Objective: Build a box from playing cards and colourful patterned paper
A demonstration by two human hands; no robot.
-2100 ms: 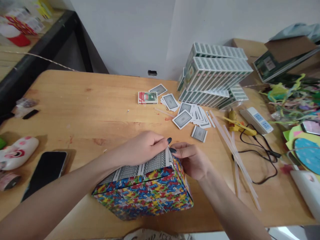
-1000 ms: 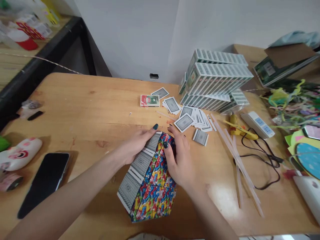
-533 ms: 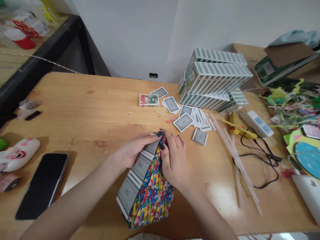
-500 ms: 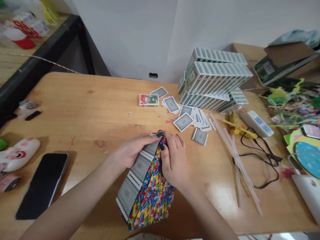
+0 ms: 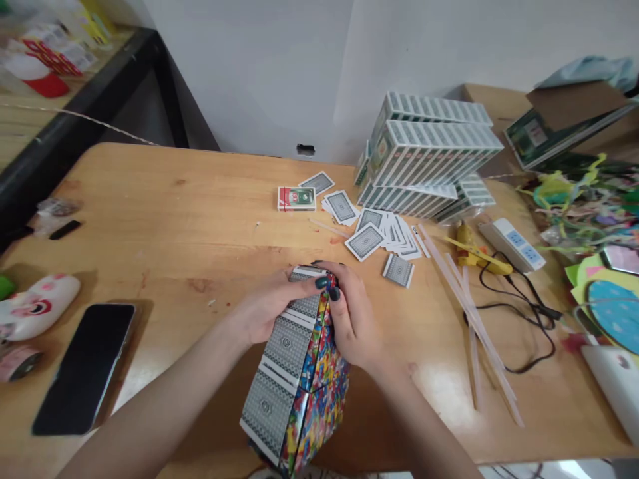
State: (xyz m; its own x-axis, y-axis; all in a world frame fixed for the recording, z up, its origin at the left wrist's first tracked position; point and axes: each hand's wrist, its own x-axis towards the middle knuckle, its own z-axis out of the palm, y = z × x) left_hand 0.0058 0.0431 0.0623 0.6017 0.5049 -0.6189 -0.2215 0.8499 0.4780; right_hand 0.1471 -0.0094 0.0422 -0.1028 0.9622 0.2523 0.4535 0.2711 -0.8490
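Between my hands is a box-like piece built from playing cards (image 5: 284, 342), with grey patterned card backs on one face and a bright multicoloured print on the adjoining face. My left hand (image 5: 279, 299) wraps the far end from the left, its thumb on the top corner edge. From the right, my right hand (image 5: 352, 313) grips the same end, thumb pressed beside the edge and fingers curled over the far side. The piece's near end tilts down toward the table's front edge. Its underside is hidden.
Loose cards (image 5: 367, 241) and a red-and-green card box (image 5: 296, 198) lie beyond my hands. Packs of cards (image 5: 434, 156) are stacked behind. Glue sticks (image 5: 472, 319), a yellow glue gun (image 5: 466, 246) and a power strip (image 5: 514, 245) lie right; a phone (image 5: 84, 369) lies left.
The card piece has turned in my hands, so the grey card face shows more and the colourful face less. Both hands still grip its far end, shifted slightly.
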